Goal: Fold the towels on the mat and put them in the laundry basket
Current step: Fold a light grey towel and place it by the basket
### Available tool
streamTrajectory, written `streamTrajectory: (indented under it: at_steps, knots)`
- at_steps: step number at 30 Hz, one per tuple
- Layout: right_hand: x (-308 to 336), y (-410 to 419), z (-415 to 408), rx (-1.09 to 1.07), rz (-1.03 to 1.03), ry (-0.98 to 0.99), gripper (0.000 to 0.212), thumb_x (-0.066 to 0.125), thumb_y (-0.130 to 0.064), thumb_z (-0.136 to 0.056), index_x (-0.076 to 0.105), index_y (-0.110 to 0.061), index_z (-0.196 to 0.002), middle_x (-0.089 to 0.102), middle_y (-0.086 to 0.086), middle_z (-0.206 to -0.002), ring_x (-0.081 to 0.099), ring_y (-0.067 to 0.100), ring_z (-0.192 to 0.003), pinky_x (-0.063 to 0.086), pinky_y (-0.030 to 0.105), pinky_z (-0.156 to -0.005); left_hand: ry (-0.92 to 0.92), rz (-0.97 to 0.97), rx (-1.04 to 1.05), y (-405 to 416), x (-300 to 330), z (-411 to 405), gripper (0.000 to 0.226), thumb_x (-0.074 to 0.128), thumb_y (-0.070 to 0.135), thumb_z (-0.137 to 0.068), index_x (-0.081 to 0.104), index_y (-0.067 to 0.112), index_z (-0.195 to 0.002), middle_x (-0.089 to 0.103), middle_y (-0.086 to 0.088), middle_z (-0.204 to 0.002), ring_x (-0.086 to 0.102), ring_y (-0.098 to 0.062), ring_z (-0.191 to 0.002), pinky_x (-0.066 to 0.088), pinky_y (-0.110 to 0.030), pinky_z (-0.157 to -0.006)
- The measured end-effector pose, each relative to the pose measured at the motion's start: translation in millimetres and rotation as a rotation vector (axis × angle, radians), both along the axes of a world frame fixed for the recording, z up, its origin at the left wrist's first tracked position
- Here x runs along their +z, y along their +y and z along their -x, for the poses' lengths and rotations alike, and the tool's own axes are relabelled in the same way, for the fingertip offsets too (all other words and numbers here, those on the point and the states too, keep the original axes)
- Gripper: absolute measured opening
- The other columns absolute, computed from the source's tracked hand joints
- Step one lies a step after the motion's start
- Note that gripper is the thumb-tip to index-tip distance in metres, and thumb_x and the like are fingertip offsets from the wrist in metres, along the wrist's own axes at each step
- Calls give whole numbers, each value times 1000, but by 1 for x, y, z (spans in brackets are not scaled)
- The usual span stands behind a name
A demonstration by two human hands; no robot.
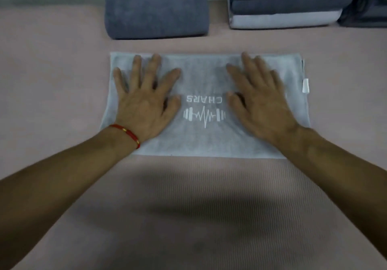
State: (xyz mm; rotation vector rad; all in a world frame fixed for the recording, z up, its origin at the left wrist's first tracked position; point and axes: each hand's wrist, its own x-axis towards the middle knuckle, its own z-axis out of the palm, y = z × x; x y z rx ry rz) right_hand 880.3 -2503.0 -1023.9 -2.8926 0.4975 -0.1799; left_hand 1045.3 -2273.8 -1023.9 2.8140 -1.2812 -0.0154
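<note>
A light grey towel (pixel 206 140) lies flat on a pink ribbed mat (pixel 188 217), folded into a wide rectangle with its long edges running left to right. A white logo (pixel 204 114) sits at its centre: the word CHARS, upside down to the camera, above a dumbbell crossed by a pulse line. A small white tag (pixel 305 85) protrudes from the towel's right edge.

Left hand (pixel 144 100): palm down on the left half of the towel, all 5 fingers straight and spread, flat against the cloth. A red cord bracelet (pixel 127 132) with a gold bead circles the wrist.

Right hand (pixel 261 102): palm down on the right half of the towel, fingers straight and somewhat fanned, thumb pointing inward toward the logo. Slight blur on the fingertips. Neither hand pinches or curls round any fabric. The logo lies between the 2 hands, uncovered.

Beyond the towel, well apart from it, a dark blue-grey folded towel (pixel 156 10) rests on the far part of the mat, its rounded fold toward the camera. To the right of it, at the upper right, stands a stack of folded towels (pixel 289 4), alternating light and dark grey layers. A dark object at the extreme upper right corner cannot be identified. No laundry basket can be made out with certainty.
</note>
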Motion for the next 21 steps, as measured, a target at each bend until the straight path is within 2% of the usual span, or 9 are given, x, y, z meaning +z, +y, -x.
streamTrajectory:
  at_steps: [1, 3, 8, 11, 14, 16, 18, 19, 21]
  knots:
    - [-8, 7, 2, 36, 19, 89, 65, 22, -55, -103, 18, -27, -162, 9, 5, -170, 7, 30, -156, 9, 59, -123, 63, -35, 19, -3, -7, 1, 62, 24, 64, -98, 14, 46, -156, 5, -4, -168, 1, -39, -153, 3, -71, -115]
    - [-16, 5, 2, 14, 69, 142, 69, 16, -61, -102, 7, -30, -163, 1, 3, -171, -1, 27, -157, 3, 58, -124, 99, -45, 52, -4, -15, -2, 63, 19, 68, -97, 1, 51, -155, -3, 1, -169, -7, -37, -153, -3, -71, -115]
    - [-13, -31, 24, -246, 45, 178, 72, 10, -66, -101, 0, -29, -162, -3, 6, -170, -4, 27, -157, -2, 54, -125, 86, -23, 21, 10, -15, -13, 62, 17, 65, -99, -1, 48, -156, -4, 1, -169, -7, -29, -155, -4, -64, -119]
    - [-7, -58, 52, -395, 25, 268, 73, 6, -67, -100, -4, -29, -161, -1, 2, -170, 0, 30, -156, 2, 62, -122, 99, -15, 36, 34, -15, -29, 59, 16, 57, -103, 1, 41, -158, -2, 0, -169, -5, -21, -155, -1, -61, -121]
    - [5, -65, 61, -429, 16, 333, 72, 10, -68, -100, -5, -29, -159, 3, 2, -168, 5, 36, -154, 10, 68, -118, 81, -65, 93, 49, -5, -37, 61, 10, 55, -103, 4, 34, -160, -1, 0, -169, -6, -19, -155, -2, -63, -120]
    - [13, -56, 56, -532, -26, 317, 76, 19, -66, -101, 2, -21, -159, 11, 13, -165, 15, 40, -150, 18, 66, -115, 39, -38, 95, 49, 7, -17, 64, 11, 54, -102, 10, 28, -160, 2, -4, -169, -5, -26, -155, -3, -65, -119]
    - [20, -44, 49, -680, -82, 250, 72, 31, -59, -101, 28, -6, -150, 34, 25, -150, 34, 43, -136, 33, 61, -106, 13, 6, -31, 40, 14, 22, 64, 12, 53, -102, 12, 27, -161, 4, -5, -169, -3, -31, -155, -2, -66, -119]
    - [22, -39, 47, -731, -85, 247, 66, 36, -54, -101, 40, -1, -141, 42, 26, -142, 39, 43, -130, 37, 58, -102, 13, 11, -98, 33, 14, 43, 64, 11, 53, -102, 11, 28, -161, 4, -5, -169, -3, -32, -155, 0, -66, -119]
    - [25, -34, 45, -774, -45, 253, 58, 42, -48, -100, 51, 2, -128, 47, 24, -132, 42, 42, -123, 40, 55, -97, 44, -12, -151, 17, 6, 73, 63, 7, 54, -102, 9, 32, -160, 2, -4, -169, -5, -32, -155, 1, -68, -117]
